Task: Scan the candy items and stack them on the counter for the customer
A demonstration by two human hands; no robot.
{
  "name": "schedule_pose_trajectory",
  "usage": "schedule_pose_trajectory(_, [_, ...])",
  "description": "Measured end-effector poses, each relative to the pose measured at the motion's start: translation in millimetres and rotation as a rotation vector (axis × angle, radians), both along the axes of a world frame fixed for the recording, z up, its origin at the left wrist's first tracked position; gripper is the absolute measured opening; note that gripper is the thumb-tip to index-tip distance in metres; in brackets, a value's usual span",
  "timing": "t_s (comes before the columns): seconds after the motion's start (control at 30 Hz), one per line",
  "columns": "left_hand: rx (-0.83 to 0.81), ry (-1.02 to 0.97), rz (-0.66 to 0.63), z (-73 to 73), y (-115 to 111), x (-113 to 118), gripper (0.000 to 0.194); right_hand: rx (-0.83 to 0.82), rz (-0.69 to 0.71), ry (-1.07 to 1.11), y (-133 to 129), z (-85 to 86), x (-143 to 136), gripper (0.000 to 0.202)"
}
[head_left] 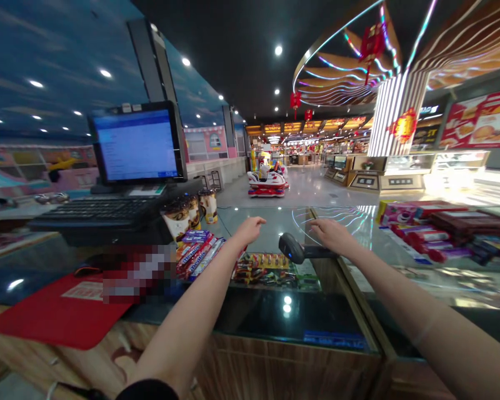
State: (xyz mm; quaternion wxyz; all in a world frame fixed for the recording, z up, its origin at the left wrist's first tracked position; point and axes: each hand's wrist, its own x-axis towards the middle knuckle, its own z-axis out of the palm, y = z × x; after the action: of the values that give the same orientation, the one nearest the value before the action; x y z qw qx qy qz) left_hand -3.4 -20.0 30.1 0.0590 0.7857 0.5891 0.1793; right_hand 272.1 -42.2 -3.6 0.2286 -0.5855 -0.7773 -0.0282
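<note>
Both the left hand (250, 230) and right hand (332, 234) look loosely curled, can't tell if they're empty tbh, and the scanner (292, 248) sits between them inside the table's (252, 304) near edge, long axis sideways, handle toward the nearer right hand.

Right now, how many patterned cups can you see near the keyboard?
3 visible, right of the keyboard: left cup, middle cup partly behind it, right cup. More may be hidden behind them.

A lit monitor (137, 145) stands behind a black keyboard (94, 211).
</note>
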Motion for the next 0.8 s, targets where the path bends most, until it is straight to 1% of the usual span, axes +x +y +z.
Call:
schedule_pose_trajectory(0.17, [-0.101,0.11,0.077,-7.4,-2.7,-23.1,0.042,-0.061,0.017,-0.005,5.4,4.1,-12.3,0.043])
schedule_pose_trajectory(0.3, [-0.146,0.265,0.132,-5.3,-11.1,-30.7,0.041,-0.103,0.043,0.003,5.4,3.7,-18.1,0.043])
schedule_pose_trajectory(0.43, [-0.13,0.386,0.206,0.8,-21.9,-33.0,0.043,-0.105,0.062,-0.006,-0.2,3.1,-19.7,0.044])
schedule_pose_trajectory(0.5, [-0.133,0.418,0.23,2.6,-25.7,-32.7,0.04,-0.101,0.065,-0.005,-3.5,3.7,-19.7,0.044])
schedule_pose_trajectory(0.7, [-0.116,0.434,0.232,0.2,-25.5,-29.1,0.024,-0.091,0.067,0.011,-8.7,6.8,-20.1,0.043])
schedule_pose_trajectory(0.8, [-0.1,0.414,0.221,-2.0,-23.0,-27.6,0.02,-0.083,0.066,0.021,-8.4,6.7,-19.3,0.043])
